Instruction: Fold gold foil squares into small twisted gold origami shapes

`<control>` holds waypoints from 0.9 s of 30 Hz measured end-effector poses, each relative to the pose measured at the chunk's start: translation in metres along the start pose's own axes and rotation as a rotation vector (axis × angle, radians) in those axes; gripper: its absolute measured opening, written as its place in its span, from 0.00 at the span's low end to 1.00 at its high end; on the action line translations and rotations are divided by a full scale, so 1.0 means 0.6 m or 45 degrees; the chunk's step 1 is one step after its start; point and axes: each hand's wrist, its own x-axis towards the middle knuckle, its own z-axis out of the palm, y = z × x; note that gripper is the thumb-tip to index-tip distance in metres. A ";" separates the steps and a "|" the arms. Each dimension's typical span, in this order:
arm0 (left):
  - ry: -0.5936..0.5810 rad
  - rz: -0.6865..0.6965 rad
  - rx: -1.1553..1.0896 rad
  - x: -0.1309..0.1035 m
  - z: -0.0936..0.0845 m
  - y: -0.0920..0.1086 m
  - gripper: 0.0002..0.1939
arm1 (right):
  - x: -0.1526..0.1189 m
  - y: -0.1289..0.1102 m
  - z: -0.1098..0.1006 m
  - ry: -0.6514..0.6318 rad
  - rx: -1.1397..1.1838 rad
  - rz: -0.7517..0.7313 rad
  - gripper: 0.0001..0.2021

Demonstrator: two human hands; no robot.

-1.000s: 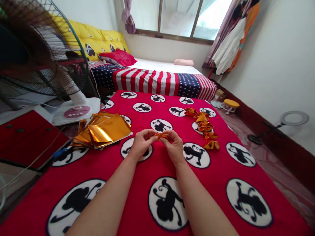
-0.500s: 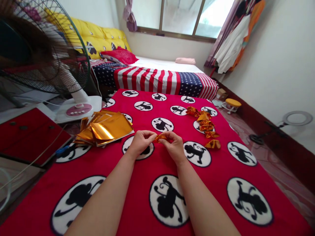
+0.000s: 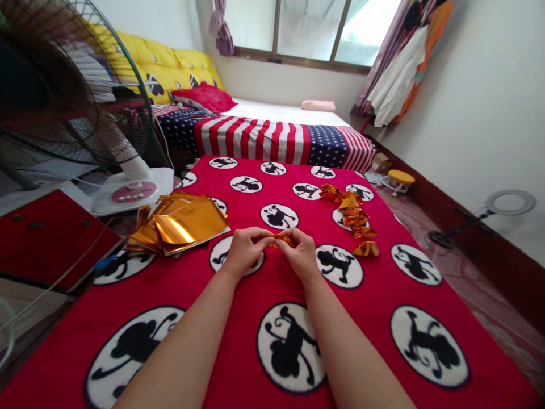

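Between my two hands is a small piece of folded gold foil paper (image 3: 281, 241), partly hidden by the fingers. My left hand (image 3: 248, 248) pinches its left end with thumb and forefinger. At the other end, my right hand (image 3: 301, 253) pinches it the same way, the fingertips of both hands almost meeting. A loose stack of flat gold foil sheets (image 3: 187, 222) lies to the left of my hands. Off to the right, several folded gold foil pieces (image 3: 356, 216) lie in a row on the red cloth with monkey prints (image 3: 238, 352).
A running fan (image 3: 131, 170) stands at the left beside a red-topped box (image 3: 55, 233). Beyond the cloth is a bed (image 3: 264, 139) with a stars-and-stripes cover. On the floor at the right are a yellow stool (image 3: 401, 176) and a ring light (image 3: 510, 203) on a stand.
Both hands keep their pinch on the folded foil paper, with a slight shift of the fingers. The whole view has moved a little. The stack and the row look the same.
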 end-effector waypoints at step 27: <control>0.129 -0.187 -0.093 0.005 0.006 -0.003 0.14 | -0.002 -0.004 -0.002 0.068 -0.023 0.094 0.16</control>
